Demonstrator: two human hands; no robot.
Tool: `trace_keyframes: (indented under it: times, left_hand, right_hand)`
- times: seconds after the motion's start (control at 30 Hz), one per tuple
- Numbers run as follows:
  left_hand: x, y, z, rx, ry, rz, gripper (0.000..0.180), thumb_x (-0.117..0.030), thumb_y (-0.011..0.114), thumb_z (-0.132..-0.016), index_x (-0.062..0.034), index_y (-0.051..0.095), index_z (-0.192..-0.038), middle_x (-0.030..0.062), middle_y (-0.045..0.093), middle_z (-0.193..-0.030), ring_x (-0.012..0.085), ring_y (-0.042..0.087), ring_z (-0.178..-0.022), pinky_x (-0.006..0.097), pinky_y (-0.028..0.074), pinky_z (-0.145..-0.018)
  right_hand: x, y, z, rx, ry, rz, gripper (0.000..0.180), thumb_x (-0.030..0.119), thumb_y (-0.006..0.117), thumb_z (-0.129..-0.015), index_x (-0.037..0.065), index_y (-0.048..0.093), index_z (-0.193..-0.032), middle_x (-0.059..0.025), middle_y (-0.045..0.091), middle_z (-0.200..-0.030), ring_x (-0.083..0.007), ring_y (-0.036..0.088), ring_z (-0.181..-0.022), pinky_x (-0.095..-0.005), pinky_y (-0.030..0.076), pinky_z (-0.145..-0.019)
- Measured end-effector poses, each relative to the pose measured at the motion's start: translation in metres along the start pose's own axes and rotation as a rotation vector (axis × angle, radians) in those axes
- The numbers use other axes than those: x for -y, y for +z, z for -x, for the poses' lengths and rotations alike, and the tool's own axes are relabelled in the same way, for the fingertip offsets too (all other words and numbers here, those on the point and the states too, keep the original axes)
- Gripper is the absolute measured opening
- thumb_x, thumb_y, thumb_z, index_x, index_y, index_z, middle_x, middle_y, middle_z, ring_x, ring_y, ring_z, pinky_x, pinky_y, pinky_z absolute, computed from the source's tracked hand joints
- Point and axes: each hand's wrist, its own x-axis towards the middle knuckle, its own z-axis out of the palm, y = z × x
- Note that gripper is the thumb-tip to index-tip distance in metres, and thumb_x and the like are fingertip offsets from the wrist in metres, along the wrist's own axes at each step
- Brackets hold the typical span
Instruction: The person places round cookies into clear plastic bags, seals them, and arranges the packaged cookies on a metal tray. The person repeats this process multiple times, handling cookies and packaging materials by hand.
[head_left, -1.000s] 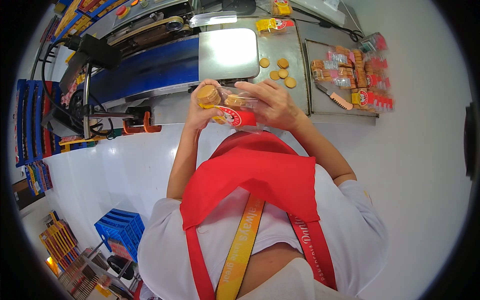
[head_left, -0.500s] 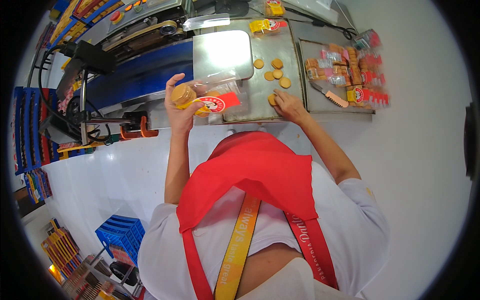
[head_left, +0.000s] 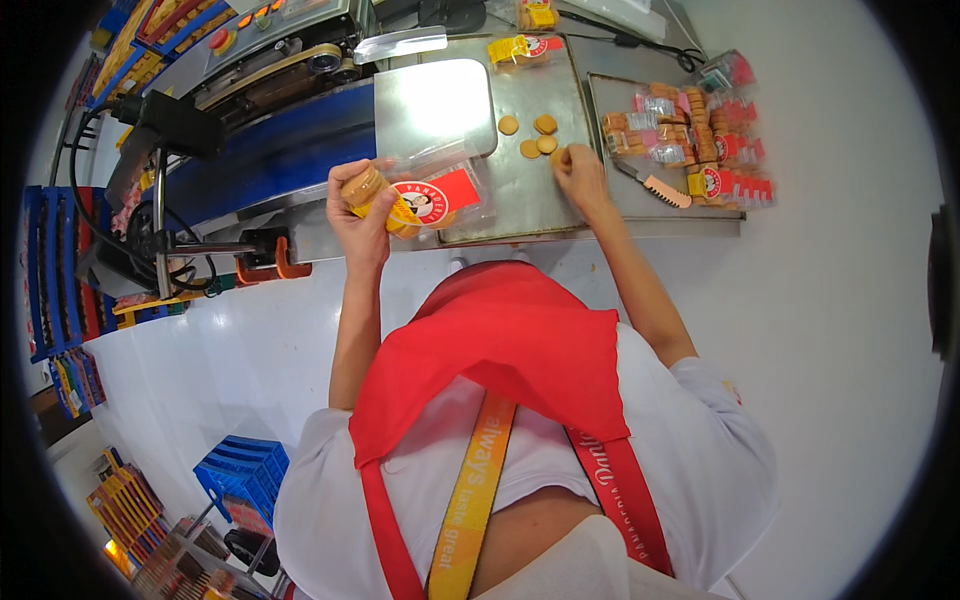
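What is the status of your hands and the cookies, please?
Left hand gripping clear cookie bag. Right hand at loose cookies on metal tray, grip unclear. Peach-handled utensil right of that hand, on neighbouring tray.

2 hands (head_left: 362, 218), 1 held packet (head_left: 432, 200), 1 knife (head_left: 666, 192).

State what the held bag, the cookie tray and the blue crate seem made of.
Bag: thin, glossy plastic film, judging by its clear, light-catching sides. Tray: probably metal, dull and worn, from its grey sheen and brownish edges. Crate: likely moulded plastic, from its even blue colour and slatted look.
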Motion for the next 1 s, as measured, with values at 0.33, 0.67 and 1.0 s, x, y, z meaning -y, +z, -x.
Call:
trace_keyframes:
  times: [0.33,0.67,1.0]
  left_hand:
    - [-0.007,-0.008,0.006,-0.040,0.058,-0.042,0.034,0.000,0.061,-0.082,-0.0056,0.046,-0.112,0.0171,0.058,-0.107,0.0279,0.064,-0.090,0.035,0.057,-0.074]
    - [-0.022,-0.006,0.015,-0.104,0.053,0.003,0.045,0.004,0.068,-0.073,-0.0057,0.047,-0.111,0.0175,0.060,-0.104,0.0281,0.064,-0.091,0.037,0.055,-0.079]
    - [-0.040,0.005,0.021,-0.032,0.230,-0.167,0.059,0.005,0.077,-0.062,-0.0054,0.046,-0.111,0.0132,0.061,-0.104,0.0200,0.062,-0.093,0.033,0.052,-0.083]
  right_hand:
    - [-0.023,0.009,-0.031,0.118,0.003,0.092,0.026,0.012,0.070,-0.067,0.002,0.052,-0.083,-0.0163,0.058,-0.084,-0.0359,0.055,-0.081,-0.0435,0.047,-0.073]
    - [-0.030,0.046,-0.089,0.035,-0.140,0.044,0.032,0.009,0.070,-0.066,0.005,0.049,-0.089,-0.0184,0.057,-0.087,-0.0377,0.055,-0.083,-0.0456,0.046,-0.073]
    - [0.014,0.061,-0.096,0.139,-0.211,-0.109,0.036,0.009,0.072,-0.067,0.004,0.044,-0.089,-0.0186,0.057,-0.084,-0.0390,0.053,-0.085,-0.0453,0.044,-0.075]
